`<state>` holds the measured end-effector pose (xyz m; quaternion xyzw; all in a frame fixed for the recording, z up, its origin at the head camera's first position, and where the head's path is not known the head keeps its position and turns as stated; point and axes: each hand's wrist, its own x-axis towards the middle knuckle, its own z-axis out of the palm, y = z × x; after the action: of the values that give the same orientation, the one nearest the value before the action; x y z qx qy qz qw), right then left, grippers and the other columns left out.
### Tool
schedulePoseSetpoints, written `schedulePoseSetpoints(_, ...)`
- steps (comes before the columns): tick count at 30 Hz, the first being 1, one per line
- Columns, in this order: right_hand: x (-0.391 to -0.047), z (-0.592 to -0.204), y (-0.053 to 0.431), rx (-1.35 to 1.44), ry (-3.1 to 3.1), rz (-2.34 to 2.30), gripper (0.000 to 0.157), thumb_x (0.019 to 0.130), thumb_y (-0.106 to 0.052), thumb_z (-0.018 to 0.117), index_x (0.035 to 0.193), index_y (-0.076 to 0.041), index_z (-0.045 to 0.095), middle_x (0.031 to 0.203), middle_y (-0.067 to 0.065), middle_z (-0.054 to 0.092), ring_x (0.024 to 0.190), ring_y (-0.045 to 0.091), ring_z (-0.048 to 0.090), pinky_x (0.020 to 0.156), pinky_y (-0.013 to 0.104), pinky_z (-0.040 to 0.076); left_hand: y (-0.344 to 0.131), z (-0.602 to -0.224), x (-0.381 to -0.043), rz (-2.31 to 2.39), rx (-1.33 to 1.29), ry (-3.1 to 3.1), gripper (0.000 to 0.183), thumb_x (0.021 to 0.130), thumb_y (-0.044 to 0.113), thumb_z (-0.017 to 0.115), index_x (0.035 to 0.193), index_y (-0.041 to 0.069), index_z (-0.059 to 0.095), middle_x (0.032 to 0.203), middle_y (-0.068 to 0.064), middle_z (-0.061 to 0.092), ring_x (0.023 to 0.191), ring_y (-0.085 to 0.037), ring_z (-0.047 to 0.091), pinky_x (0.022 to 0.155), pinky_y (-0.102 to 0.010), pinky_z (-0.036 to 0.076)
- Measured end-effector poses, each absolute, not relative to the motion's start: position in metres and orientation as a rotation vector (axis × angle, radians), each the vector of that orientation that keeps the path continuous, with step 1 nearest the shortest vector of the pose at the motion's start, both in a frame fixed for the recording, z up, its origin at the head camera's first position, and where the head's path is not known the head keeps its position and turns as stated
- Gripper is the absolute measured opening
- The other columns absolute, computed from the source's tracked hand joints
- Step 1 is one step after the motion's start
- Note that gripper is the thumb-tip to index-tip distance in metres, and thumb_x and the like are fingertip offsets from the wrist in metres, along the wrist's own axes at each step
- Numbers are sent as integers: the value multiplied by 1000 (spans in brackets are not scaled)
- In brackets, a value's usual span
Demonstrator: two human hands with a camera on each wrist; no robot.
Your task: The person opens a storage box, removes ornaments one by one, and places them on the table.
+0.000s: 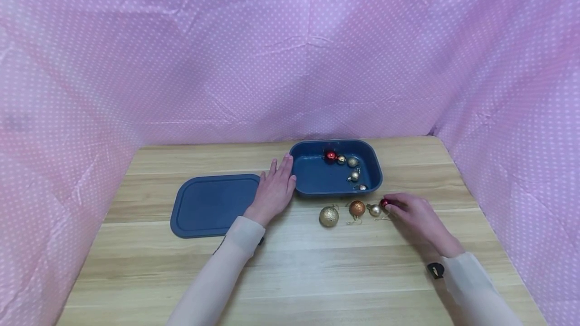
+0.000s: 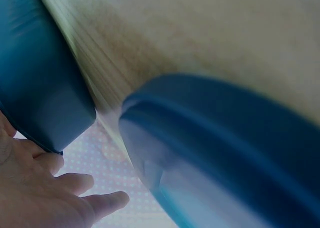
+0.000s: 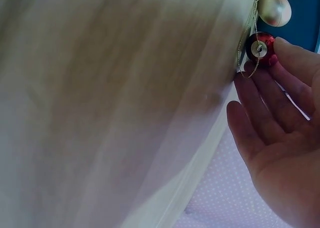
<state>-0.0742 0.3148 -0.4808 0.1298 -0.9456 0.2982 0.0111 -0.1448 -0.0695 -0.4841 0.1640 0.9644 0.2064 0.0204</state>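
Note:
My left hand rests with extended fingers against the left side of a blue rectangular container. In the left wrist view the fingertips lie along its rim. Inside the container are several small baubles, among them a red bauble and a gold one. To the right of its front edge, my right hand pinches a small shiny red bauble between thumb and fingers; a gold string loop hangs from its cap. Left of it on the table lie a pale gold bauble, a copper glitter bauble and a larger gold glitter bauble.
A blue lid lies flat on the wooden table, left of the container and partly behind my left hand. Pink dotted fabric hangs along the back and both sides of the table.

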Motion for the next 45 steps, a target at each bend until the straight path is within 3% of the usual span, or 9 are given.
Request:
schedulePoseSetpoints(18,-75,-486,318,413,-2955,893,30,95,-10,74,123,3,72,117,23,73,105,43,71,90,59,54,-68,-484,-147,645,515,2976,60,113,33,35,167,15,18,173,-1,14,157,-37,16,119,-67,22)
schedulePoseSetpoints(27,-74,-482,314,446,-2935,862,31,93,-13,77,121,0,73,119,20,73,108,42,70,92,59,54,-65,-476,-152,784,463,2997,59,112,35,40,162,5,33,171,-15,22,158,-36,15,122,-62,20)
schedulePoseSetpoints(36,-72,-481,316,413,-2953,883,31,97,-13,73,125,-1,71,124,21,71,112,44,68,94,61,52,-49,-475,-159,705,446,3003,77,109,46,43,166,2,14,173,-17,9,158,-37,10,122,-63,17)
schedulePoseSetpoints(45,-71,-476,317,414,-2914,919,29,99,-14,70,125,0,70,130,24,67,115,46,66,97,63,50,-49,-482,-158,675,401,2991,80,109,49,42,166,3,10,173,-15,7,159,-35,6,122,-64,14)
